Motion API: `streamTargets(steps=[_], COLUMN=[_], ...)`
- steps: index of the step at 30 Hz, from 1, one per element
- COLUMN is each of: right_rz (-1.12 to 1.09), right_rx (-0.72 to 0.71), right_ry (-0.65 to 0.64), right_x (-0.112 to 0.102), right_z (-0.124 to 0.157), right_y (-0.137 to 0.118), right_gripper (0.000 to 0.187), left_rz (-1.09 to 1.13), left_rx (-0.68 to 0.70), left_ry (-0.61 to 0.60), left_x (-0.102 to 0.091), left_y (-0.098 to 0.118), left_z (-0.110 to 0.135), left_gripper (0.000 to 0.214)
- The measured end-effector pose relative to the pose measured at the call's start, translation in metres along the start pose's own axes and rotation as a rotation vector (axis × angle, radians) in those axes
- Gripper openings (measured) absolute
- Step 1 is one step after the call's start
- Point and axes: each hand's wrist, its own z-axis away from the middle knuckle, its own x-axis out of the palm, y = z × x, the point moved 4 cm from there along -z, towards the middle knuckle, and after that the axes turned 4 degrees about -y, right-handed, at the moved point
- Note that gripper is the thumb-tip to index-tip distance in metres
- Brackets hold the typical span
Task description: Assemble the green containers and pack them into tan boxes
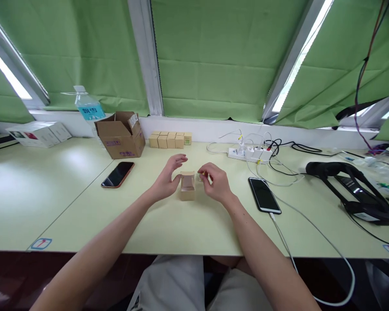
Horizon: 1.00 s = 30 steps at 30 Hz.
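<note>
A small kraft paper box [187,192] stands on the table in front of me with its lid flap raised. At its left side is my left hand [167,177], fingers stretched and apart, the thumb tip at the box's edge; whether it touches cannot be told. My right hand [215,181] is just to the right of the box with thumb and fingers pinched together. Something small, clear with a hint of yellow, shows at those fingertips, too small to name. What lies inside the box is hard to see.
Several small kraft boxes [171,141] line the wall beside an open cardboard carton [123,140] and a water bottle [89,108]. Phones lie left [117,174] and right [264,195]. A power strip [250,154] with cables and a black headset-like device [356,194] are on the right.
</note>
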Motion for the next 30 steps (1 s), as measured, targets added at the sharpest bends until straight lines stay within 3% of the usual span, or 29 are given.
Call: streamTargets(steps=[3,6,8,10,14,18,22,26,30], right_rz=[0.056,0.095,0.094,0.069,0.099,0.191,0.226,0.216,0.014], right_rx=[-0.099,-0.145,-0.143,-0.077,0.223,0.388,0.469,0.404,0.197], right_ry=[-0.067,-0.069,-0.033,0.063,0.287,0.152,0.039,0.081,0.343], right_x=[0.006,0.010,0.009,0.004,-0.010,0.000,0.015,0.007,-0.023], right_z=[0.003,0.004,0.004,0.003,0.004,0.003,0.002,-0.004,-0.013], right_y=[-0.014,-0.020,-0.018,-0.008,0.030,0.061,0.074,0.063,0.027], right_gripper=[0.013,0.016,0.017,0.017,0.018,0.025,0.013,0.015,0.016], left_rz=[-0.179,-0.276,-0.272,-0.241,-0.178,-0.205,-0.217,-0.163,-0.142], left_rx=[0.025,0.072,0.069,0.034,-0.057,-0.079,-0.070,-0.083,-0.106], left_ry=[0.132,0.069,0.011,-0.009,-0.029,-0.032,-0.028,-0.006,0.018], left_x=[-0.006,0.000,0.006,0.013,0.024,0.027,0.026,0.024,0.027], left_y=[0.008,0.014,0.012,0.007,-0.003,-0.002,0.000,-0.002,-0.005], left_z=[0.012,0.021,0.024,0.025,0.025,0.027,0.030,0.032,0.032], left_gripper=[0.032,0.012,0.013,0.018,0.028,0.039,0.044,0.045,0.046])
